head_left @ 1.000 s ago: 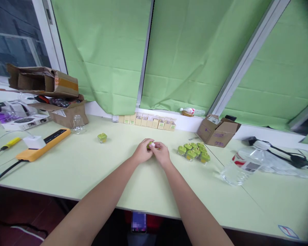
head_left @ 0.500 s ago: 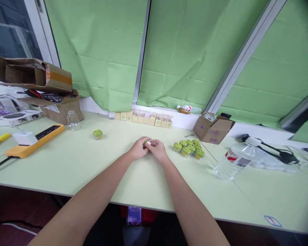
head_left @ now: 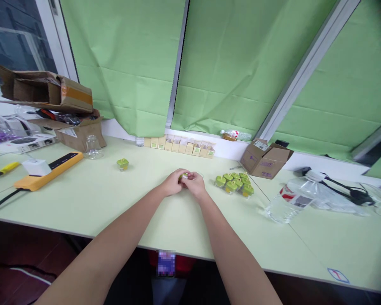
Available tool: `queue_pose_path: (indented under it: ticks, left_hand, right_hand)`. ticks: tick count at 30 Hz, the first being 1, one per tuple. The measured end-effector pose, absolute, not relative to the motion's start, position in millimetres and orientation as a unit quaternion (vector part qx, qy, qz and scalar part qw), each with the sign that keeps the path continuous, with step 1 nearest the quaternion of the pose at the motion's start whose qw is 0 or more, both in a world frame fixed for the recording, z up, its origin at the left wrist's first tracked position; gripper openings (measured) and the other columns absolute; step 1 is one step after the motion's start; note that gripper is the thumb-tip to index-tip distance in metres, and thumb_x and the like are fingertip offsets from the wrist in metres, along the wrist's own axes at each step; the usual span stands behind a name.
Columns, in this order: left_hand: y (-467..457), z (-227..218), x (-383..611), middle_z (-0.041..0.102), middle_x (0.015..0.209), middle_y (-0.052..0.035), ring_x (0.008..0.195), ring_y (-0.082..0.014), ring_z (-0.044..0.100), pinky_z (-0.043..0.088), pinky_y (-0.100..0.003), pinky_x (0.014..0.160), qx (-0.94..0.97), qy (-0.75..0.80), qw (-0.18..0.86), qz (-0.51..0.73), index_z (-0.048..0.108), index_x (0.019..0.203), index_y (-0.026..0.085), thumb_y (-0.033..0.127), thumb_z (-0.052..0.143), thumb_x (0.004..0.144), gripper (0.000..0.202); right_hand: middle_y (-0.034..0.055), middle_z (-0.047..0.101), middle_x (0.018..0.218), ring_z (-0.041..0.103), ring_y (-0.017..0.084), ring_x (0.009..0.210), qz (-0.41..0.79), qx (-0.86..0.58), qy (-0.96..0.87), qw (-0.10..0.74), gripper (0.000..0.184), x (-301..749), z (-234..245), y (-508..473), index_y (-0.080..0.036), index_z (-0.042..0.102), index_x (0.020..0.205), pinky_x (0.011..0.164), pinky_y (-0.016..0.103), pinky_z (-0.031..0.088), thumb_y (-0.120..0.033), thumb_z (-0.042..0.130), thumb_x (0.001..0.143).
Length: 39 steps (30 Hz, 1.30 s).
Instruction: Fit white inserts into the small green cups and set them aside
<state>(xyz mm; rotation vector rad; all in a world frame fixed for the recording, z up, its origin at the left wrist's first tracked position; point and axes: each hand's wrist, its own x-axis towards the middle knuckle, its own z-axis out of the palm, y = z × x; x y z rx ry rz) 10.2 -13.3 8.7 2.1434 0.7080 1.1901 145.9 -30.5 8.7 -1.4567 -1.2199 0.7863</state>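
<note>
Both my hands meet over the middle of the table [head_left: 120,207]. My left hand [head_left: 173,183] is closed around a small green-lidded container [head_left: 183,175], mostly hidden by the fingers. On the same container, the fingers of my right hand [head_left: 194,184] press in from the other side. To the right stands a cluster of several green-lidded clear containers [head_left: 235,183] with something yellow inside. One more green-lidded container [head_left: 122,164] sits alone to the left.
Along the back wall runs a row of small cardboard boxes [head_left: 180,146]. An open carton [head_left: 266,159] and a large water bottle [head_left: 292,197] stand at right. An orange power strip [head_left: 51,171], a clear plastic bottle [head_left: 93,147] and stacked cartons [head_left: 79,132] occupy the left.
My fingers have shifted slightly around the container, and the white patch seen on it before is now mostly covered. The whole view has moved a little; the other things stay in place.
</note>
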Motion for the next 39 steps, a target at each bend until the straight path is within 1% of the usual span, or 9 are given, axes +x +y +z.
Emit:
queue_pose_path:
  ticks: [6,13,19,28,35,39]
  left_hand:
    - [-12,8,11,0.061,0.122,-0.0094,0.113,-0.0220,0.058,0.046,-0.037,0.099,0.793,0.262,0.330,0.439,0.061,0.118,0.019,-0.001,0.049,0.063,0.060]
    - [-11,9,12,0.061,0.122,-0.0086,0.114,-0.0217,0.057,0.044,-0.038,0.102,0.791,0.262,0.338,0.437,0.063,0.116,0.019,-0.003,0.047,0.061,0.061]
    - [-11,10,11,0.061,0.124,-0.0087,0.116,-0.0221,0.057,0.042,-0.040,0.105,0.788,0.256,0.347,0.440,0.063,0.116,0.019,-0.004,0.045,0.059,0.064]
    - [-11,10,14,0.063,0.118,-0.0080,0.113,-0.0212,0.058,0.043,-0.039,0.104,0.786,0.254,0.338,0.451,0.064,0.113,0.018,-0.004,0.044,0.058,0.063]
    - [-15,14,15,0.061,0.120,-0.0087,0.114,-0.0224,0.056,0.042,-0.040,0.104,0.790,0.254,0.340,0.443,0.063,0.115,0.019,-0.002,0.045,0.058,0.063]
    - [-15,14,14,0.061,0.118,-0.0077,0.112,-0.0219,0.056,0.043,-0.038,0.102,0.788,0.264,0.339,0.440,0.060,0.113,0.019,-0.002,0.045,0.059,0.060]
  right_hand:
    - [-0.0008,0.064,0.071,0.062,0.015,0.064,0.286,-0.628,-0.505,0.519,0.031,143,9,-32,-0.019,0.055,0.080,0.057,0.024,0.049,-0.034,0.069,0.056]
    - [-0.0002,0.064,0.071,0.062,0.017,0.066,0.234,-0.658,-0.506,0.506,0.031,139,11,-33,-0.020,0.057,0.078,0.058,0.025,0.047,-0.038,0.068,0.056]
    - [-0.0001,0.064,0.069,0.060,0.017,0.063,0.204,-0.680,-0.503,0.493,0.030,135,16,-36,-0.020,0.057,0.075,0.058,0.027,0.046,-0.040,0.067,0.056]
    - [-0.0001,0.064,0.070,0.060,0.018,0.064,0.173,-0.699,-0.496,0.485,0.030,130,19,-38,-0.022,0.055,0.074,0.060,0.028,0.045,-0.042,0.066,0.056]
    - [0.0013,0.067,0.074,0.062,0.019,0.067,0.172,-0.700,-0.489,0.491,0.029,129,19,-40,-0.021,0.056,0.076,0.062,0.029,0.046,-0.041,0.066,0.057]
    - [0.0012,0.067,0.073,0.062,0.019,0.067,0.172,-0.703,-0.485,0.491,0.029,127,20,-40,-0.022,0.055,0.075,0.062,0.029,0.046,-0.041,0.067,0.057]
